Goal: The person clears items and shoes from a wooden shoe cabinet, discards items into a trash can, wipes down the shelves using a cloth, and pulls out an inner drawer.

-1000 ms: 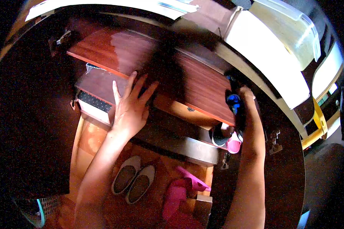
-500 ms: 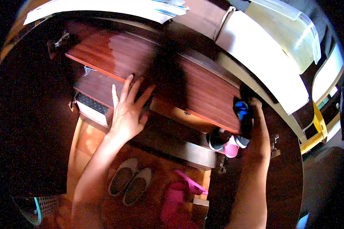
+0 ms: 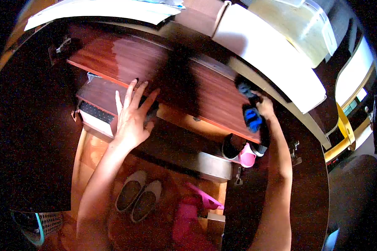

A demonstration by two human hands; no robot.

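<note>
My left hand (image 3: pixel 133 121) lies spread, fingertips at the front edge of the upper reddish-brown shelf (image 3: pixel 148 62). A dark, rounded thing (image 3: pixel 152 112) shows partly behind its fingers. At the shelf's right end, my right hand (image 3: pixel 265 108) is closed on a pair of black-and-blue shoes (image 3: pixel 252 119); the fingers partly hide them. Below that end, a black shoe (image 3: pixel 231 147) and a pink shoe (image 3: pixel 247 157) rest on the lower shelf.
Beige shoes (image 3: pixel 131 192) stand on the cabinet floor, with a pink item (image 3: pixel 205 196) to their right. A white box (image 3: pixel 97 121) sits at left under the shelf. Papers (image 3: pixel 100 12), a white panel (image 3: pixel 268 54) and a clear plastic bin (image 3: pixel 297 29) are above.
My right hand has moved up and left with the black-and-blue shoes, which now show more fully over the shelf. My left hand stays at the shelf edge; the view has shifted slightly.
</note>
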